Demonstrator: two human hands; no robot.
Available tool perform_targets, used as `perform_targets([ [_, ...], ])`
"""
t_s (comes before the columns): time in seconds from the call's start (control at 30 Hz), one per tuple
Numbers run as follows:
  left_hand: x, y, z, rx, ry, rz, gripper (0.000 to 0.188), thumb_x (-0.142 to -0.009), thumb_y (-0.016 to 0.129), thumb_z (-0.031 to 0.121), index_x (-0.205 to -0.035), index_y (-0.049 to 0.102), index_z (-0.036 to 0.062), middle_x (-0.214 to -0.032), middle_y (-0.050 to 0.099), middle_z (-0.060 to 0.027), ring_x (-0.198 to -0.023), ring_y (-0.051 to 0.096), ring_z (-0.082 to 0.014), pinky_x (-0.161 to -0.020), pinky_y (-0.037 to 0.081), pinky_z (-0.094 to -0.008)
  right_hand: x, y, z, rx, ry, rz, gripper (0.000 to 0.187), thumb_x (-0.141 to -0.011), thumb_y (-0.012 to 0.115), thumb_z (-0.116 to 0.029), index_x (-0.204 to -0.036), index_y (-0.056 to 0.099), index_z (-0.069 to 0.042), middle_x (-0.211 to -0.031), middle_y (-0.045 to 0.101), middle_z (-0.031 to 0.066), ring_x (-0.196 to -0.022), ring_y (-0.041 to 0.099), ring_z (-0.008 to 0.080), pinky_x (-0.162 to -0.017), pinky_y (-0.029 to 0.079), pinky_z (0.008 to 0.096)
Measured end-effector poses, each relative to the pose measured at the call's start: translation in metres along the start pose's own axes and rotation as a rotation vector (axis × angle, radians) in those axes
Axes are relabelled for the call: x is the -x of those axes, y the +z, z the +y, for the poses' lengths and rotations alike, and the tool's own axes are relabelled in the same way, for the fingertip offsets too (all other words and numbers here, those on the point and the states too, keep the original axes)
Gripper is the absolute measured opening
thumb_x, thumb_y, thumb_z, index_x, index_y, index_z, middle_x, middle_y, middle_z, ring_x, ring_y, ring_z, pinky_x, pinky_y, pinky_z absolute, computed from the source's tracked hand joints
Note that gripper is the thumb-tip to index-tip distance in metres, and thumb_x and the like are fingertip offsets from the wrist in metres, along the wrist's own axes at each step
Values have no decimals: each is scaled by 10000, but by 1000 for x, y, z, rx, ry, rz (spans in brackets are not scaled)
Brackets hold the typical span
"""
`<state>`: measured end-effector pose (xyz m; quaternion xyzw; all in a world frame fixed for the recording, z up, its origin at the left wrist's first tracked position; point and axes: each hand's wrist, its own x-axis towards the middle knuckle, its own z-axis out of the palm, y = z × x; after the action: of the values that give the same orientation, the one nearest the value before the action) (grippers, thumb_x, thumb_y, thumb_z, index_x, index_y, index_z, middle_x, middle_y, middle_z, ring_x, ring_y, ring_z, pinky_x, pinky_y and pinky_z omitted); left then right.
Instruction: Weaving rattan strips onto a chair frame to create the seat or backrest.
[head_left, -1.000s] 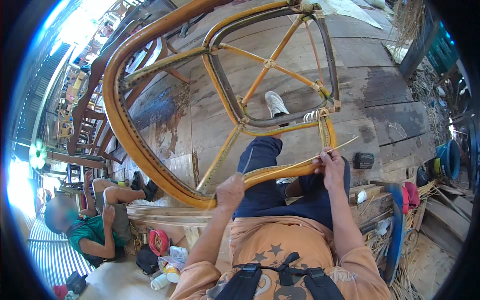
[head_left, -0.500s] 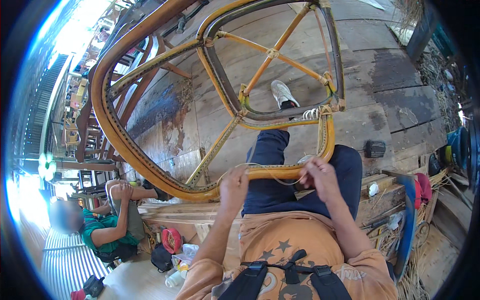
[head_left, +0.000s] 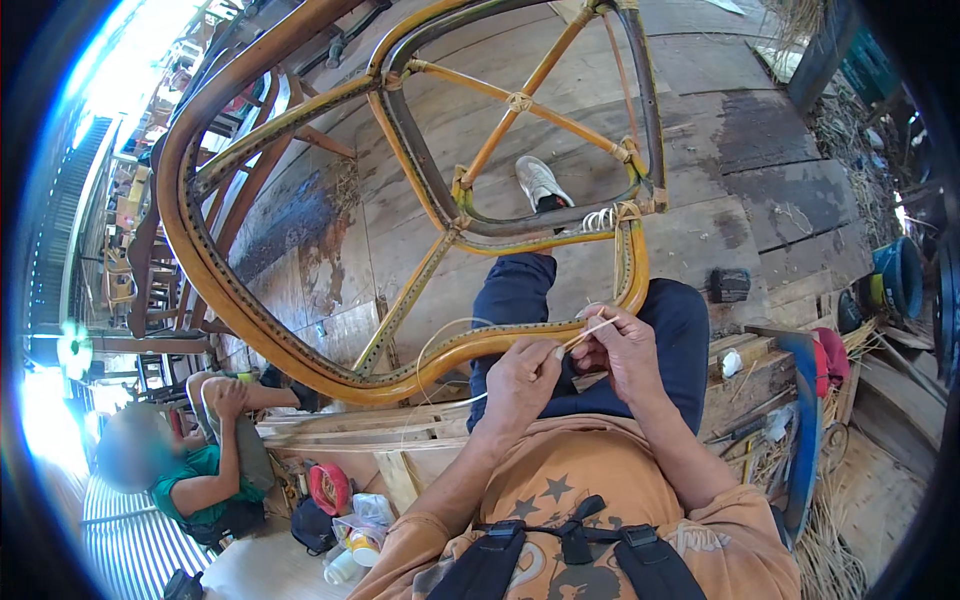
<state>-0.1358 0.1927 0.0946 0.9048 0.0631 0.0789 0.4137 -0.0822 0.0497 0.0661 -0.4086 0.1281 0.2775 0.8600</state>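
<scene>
A curved rattan chair frame (head_left: pixel 455 354) with rows of small holes along its rails leans across my lap. My left hand (head_left: pixel 522 382) is closed just below the near rail, pinching a thin pale cane strand (head_left: pixel 598 328). Close beside it, my right hand (head_left: pixel 622 352) grips the same strand, fingertips almost touching the left hand's. The strand loops loosely out to the left around the near rail. Farther up, a white coil (head_left: pixel 600 219) is wound on a crosspiece, and lashed canes cross at a bound joint (head_left: pixel 519 102).
A seated person in a green top (head_left: pixel 200 495) is at the left, beside a red round item (head_left: pixel 329 488) and a plastic bag (head_left: pixel 374 511). Wooden furniture stands behind the frame. A dark block (head_left: pixel 729 285) lies on the plank floor; a blue bucket (head_left: pixel 898 277) stands at right.
My left hand has moved right and down off the rail, coming close to my right hand. The strand's loop now hangs wider at the left. The whole view has shifted slightly.
</scene>
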Motion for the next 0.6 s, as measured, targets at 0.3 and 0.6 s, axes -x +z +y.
perform_targets([
  [0.3, 7, 5, -4, 29, -88, 21, 116, -799, 560, 67, -864, 627, -2, -821, 621, -152, -756, 606, -288, -673, 480, -322, 4, -2, 9, 57, -99, -25, 193, -874, 553, -116, -1017, 589, 8, -757, 635, 82, -635, 618, 106, -574, 519, 217],
  [0.6, 12, 9, -7, -136, 13, 23, 99, -780, 572, 64, -850, 623, 18, -779, 607, -143, -738, 591, -302, -661, 477, -344, 3, 2, 12, 39, -86, 19, 187, -878, 554, -156, -960, 598, 7, -725, 621, 56, -624, 607, 96, -563, 511, 210],
])
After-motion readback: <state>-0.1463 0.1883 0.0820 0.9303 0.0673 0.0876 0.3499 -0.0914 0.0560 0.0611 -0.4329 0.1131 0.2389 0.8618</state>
